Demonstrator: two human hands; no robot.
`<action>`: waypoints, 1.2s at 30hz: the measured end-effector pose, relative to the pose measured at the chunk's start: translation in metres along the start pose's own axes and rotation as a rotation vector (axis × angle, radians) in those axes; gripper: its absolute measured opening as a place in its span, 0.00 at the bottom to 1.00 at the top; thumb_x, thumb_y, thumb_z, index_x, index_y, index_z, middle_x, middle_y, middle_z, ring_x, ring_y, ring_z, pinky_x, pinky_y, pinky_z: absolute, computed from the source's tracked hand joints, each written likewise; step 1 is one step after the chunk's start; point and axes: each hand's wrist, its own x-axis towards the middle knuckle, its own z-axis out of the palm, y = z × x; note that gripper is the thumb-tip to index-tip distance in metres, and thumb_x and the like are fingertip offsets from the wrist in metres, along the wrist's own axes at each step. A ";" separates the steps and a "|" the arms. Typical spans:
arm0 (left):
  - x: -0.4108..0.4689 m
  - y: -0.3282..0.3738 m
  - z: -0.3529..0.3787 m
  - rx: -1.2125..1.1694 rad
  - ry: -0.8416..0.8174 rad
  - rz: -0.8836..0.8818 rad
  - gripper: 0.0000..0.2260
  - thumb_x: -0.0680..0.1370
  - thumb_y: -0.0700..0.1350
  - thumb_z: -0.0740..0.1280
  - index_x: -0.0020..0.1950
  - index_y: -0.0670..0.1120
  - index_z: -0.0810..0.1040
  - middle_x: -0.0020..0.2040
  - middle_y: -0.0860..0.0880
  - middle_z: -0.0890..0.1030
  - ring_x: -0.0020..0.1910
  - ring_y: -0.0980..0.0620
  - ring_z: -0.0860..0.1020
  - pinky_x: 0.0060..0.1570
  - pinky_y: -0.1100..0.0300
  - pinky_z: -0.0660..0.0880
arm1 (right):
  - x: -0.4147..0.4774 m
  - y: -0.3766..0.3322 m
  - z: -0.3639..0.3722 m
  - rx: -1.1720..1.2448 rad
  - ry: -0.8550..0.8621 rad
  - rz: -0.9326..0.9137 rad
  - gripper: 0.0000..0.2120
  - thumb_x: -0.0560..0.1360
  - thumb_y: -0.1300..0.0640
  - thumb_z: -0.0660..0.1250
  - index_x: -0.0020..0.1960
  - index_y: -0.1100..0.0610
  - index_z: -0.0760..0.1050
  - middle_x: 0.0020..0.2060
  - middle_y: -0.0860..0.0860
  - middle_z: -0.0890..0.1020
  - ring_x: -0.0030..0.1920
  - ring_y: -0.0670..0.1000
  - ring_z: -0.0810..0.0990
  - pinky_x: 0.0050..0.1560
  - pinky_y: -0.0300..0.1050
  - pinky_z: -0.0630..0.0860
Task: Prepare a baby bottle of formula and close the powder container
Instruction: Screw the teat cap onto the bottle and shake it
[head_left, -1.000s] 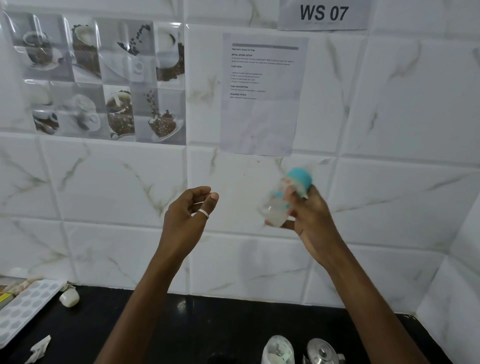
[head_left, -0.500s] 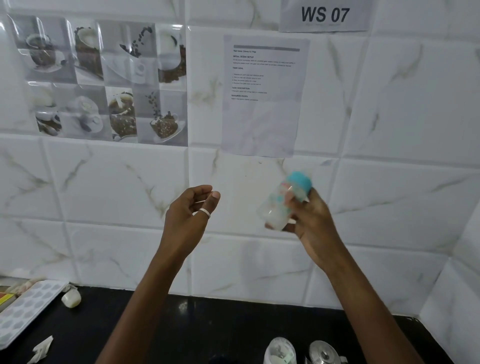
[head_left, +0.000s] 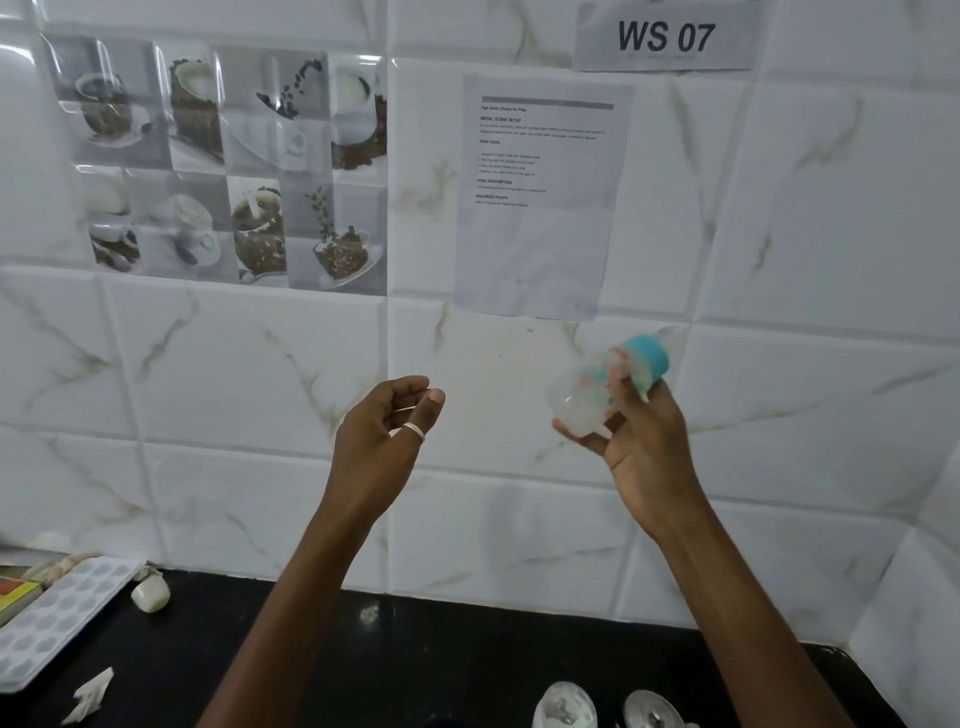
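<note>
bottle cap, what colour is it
Teal, seen in the head view: the cap tops the blurred clear bottle held in the right hand.

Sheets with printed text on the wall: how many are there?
2: the WS 07 sign at the top right, and the instruction sheet lower, left of it. None looks hidden.

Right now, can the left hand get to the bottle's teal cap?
Probably yes. The left hand is empty, raised near the level of the baby bottle, with only open air between. The right hand holds the bottle's body; the teal cap sticks out past its grip, on the far side.
</note>
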 end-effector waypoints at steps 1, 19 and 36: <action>0.000 0.000 0.000 -0.002 0.003 -0.003 0.13 0.79 0.57 0.72 0.61 0.55 0.82 0.54 0.55 0.86 0.56 0.56 0.84 0.63 0.47 0.80 | -0.003 0.004 0.002 -0.115 -0.049 0.026 0.26 0.73 0.51 0.73 0.68 0.56 0.72 0.58 0.55 0.83 0.59 0.60 0.84 0.51 0.66 0.83; -0.002 -0.001 0.001 0.010 0.000 -0.014 0.13 0.79 0.58 0.72 0.61 0.56 0.82 0.54 0.57 0.86 0.56 0.57 0.84 0.63 0.48 0.80 | 0.001 0.002 0.002 0.092 0.014 -0.031 0.26 0.75 0.50 0.71 0.70 0.58 0.71 0.59 0.56 0.83 0.59 0.61 0.84 0.46 0.62 0.83; -0.003 0.001 -0.002 0.021 0.006 -0.013 0.14 0.79 0.59 0.71 0.62 0.55 0.81 0.56 0.55 0.86 0.58 0.54 0.84 0.64 0.47 0.80 | -0.012 0.014 0.013 -0.187 -0.139 0.021 0.34 0.66 0.46 0.78 0.68 0.53 0.72 0.58 0.52 0.84 0.61 0.58 0.83 0.50 0.59 0.84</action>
